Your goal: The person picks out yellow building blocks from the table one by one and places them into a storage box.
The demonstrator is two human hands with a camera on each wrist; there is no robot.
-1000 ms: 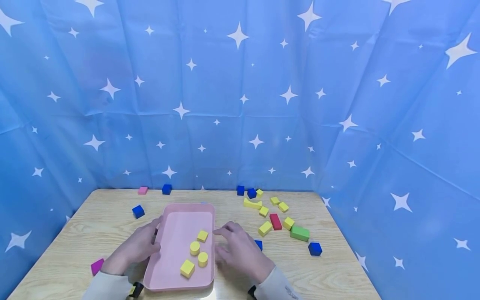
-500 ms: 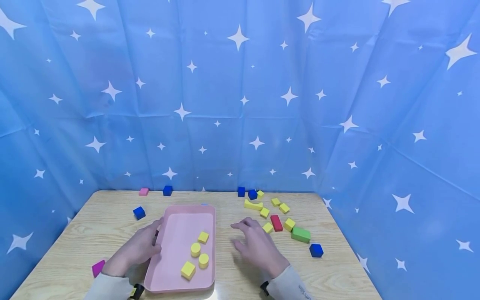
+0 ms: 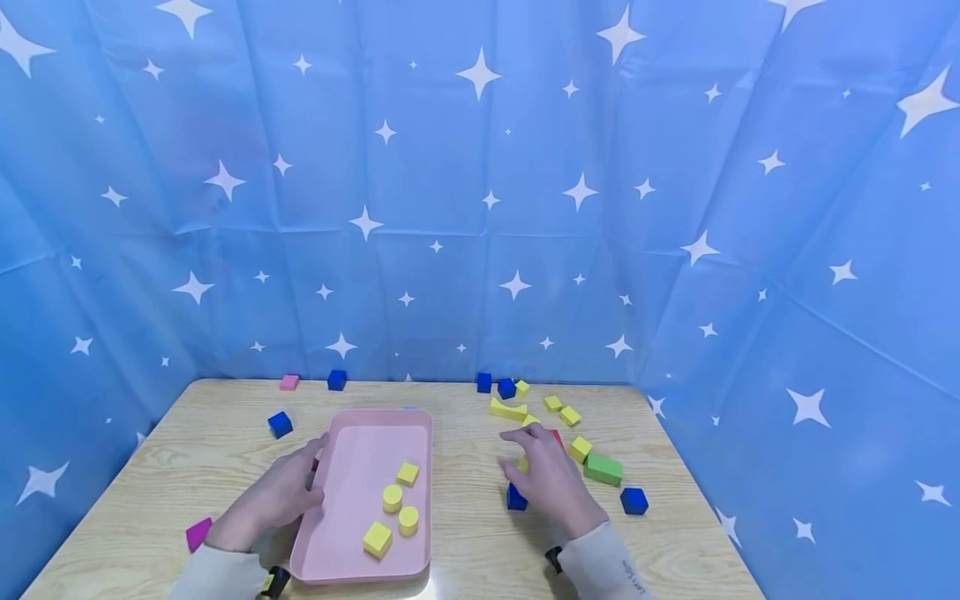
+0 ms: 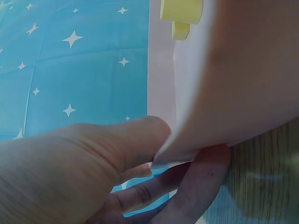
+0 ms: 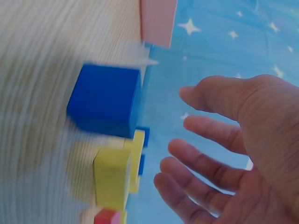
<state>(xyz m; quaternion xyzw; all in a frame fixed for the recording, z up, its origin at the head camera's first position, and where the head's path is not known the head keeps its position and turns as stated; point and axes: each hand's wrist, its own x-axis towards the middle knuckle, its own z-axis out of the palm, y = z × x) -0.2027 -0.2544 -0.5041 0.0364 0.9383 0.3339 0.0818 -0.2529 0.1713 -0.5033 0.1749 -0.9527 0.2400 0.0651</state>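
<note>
A shallow pink tray [image 3: 356,454] lies on the table with several yellow blocks in it, two of them cylinders [image 3: 392,498]. My left hand [image 3: 273,493] grips the tray's left wall; in the left wrist view, the thumb is on the rim and the fingers are on the outer side. Over the blocks on the right hovers my right hand [image 3: 553,477], holding nothing. In the right wrist view its fingers are loosely bent and spread, apart from a blue cube [image 5: 105,100] and a yellow block [image 5: 111,179]. The hand partly covers a red block [image 3: 556,436] in the head view.
Right of the tray lie yellow blocks, a yellow arched piece [image 3: 508,410], a green block [image 3: 603,468] and a blue cube [image 3: 634,501]. Blue cubes [image 3: 281,424] and a pink block [image 3: 289,382] lie back left, a magenta block [image 3: 198,534] front left. A starry blue curtain [image 3: 480,208] encloses the table.
My right hand has left the tray's right side and moved right, over the blocks. The left hand stays on the tray, and the yellow blocks inside have not shifted.
</note>
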